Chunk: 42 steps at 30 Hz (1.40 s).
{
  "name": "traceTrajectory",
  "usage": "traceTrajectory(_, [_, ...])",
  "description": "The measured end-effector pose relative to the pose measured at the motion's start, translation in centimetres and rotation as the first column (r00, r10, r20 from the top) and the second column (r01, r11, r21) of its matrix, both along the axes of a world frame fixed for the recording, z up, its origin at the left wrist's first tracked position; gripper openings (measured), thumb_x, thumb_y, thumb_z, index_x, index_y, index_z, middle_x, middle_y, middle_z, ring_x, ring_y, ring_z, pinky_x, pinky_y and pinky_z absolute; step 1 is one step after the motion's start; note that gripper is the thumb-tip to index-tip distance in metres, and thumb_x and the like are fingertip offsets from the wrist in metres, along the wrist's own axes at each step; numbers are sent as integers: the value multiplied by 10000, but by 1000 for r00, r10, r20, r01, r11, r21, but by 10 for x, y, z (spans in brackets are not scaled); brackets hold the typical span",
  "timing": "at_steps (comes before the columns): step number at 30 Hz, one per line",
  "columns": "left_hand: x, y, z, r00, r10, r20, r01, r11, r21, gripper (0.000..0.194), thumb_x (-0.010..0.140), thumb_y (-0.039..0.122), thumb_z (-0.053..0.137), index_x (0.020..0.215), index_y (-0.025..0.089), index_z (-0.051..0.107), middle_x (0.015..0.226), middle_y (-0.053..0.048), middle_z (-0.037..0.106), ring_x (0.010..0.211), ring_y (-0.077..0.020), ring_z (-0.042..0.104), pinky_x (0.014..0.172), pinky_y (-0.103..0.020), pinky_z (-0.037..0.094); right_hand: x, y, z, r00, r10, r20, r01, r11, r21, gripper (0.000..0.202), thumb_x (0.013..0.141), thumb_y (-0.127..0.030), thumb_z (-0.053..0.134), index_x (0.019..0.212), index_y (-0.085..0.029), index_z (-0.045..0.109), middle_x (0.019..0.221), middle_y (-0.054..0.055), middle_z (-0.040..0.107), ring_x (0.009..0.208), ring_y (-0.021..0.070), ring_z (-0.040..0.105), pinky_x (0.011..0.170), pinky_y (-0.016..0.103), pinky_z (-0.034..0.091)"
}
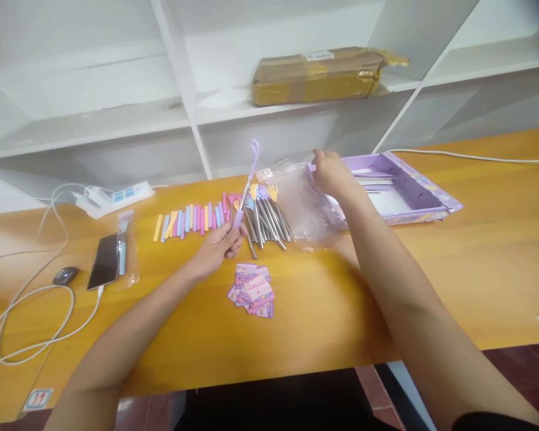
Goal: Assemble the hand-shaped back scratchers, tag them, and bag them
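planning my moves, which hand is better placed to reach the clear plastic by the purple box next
Probably the right hand: it is right beside the clear plastic, while the left hand is farther off, holding a purple back scratcher.

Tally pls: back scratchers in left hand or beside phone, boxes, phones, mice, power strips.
Back scratchers: 2 (held back scratcher, bagged back scratcher)
Boxes: 2 (cardboard box, open purple box)
Phone: 1
Mouse: 1
Power strip: 1
Total: 7

Bright, pale light; soft shadow on the table point(305, 344); fine detail seems smeared.
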<state>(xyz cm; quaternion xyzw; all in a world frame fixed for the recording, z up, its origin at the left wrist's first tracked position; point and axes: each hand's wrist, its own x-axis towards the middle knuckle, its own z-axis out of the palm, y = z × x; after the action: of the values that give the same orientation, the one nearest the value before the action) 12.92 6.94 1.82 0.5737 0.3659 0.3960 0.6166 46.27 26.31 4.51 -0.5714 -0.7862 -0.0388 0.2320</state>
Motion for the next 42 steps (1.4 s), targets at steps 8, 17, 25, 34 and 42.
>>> traceTrajectory(8, [1, -15, 18, 987, 9, -160, 10, 993, 117, 492, 1107, 706, 505, 994, 231, 567, 697, 84, 286, 549, -113, 239, 547, -281, 223, -38, -110, 82, 726, 597, -341, -675, 714, -186, 290, 1006, -494, 769, 1020, -208, 724, 870, 25, 725, 755, 159, 627, 739, 298, 514])
traceTrajectory(17, [-27, -11, 43, 407, 776, -482, 380, 336, 862, 256, 1132, 217, 411, 1036, 211, 649, 879, -79, 711, 788, -252, 630, 686, -354, 397, -131, -155, 47, 403, 397, -825, -889, 383, -250, 506, 1062, -632, 641, 813, -196, 706, 791, 10, 673, 641, 111, 557, 521, 244, 374])
traceTrajectory(25, [-43, -6, 42, 191, 929, -317, 454, 203, 868, 257, 1005, 265, 602, 750, 234, 583, 609, -18, 576, 594, -197, 567, 547, -351, 236, -162, -163, 23, 185, -126, -975, -948, 239, -211, 614, 1100, -469, 620, 616, -244, 314, 583, -100, 202, 536, 87, 119, 485, 260, 120])
traceTrajectory(34, [-61, 5, 36, 150, 912, -381, 419, 291, 860, 289, 924, 132, 553, 653, 215, 497, 524, 9, 491, 507, -147, 429, 541, -301, 181, -176, -184, 19, 109, -232, -966, -889, 412, -199, 535, 1089, -263, 572, 629, -239, 301, 631, -77, 212, 573, 110, 119, 523, 277, 136])
traceTrajectory(42, [-78, 17, 25, 137, 913, -385, 429, 296, 854, 298, 919, 132, 531, 640, 217, 468, 510, 12, 488, 490, -147, 428, 540, -289, 196, -177, -185, 20, 100, -189, -977, -866, 467, -179, 496, 1065, -200, 582, 628, -236, 350, 613, -71, 241, 575, 113, 164, 550, 281, 185])
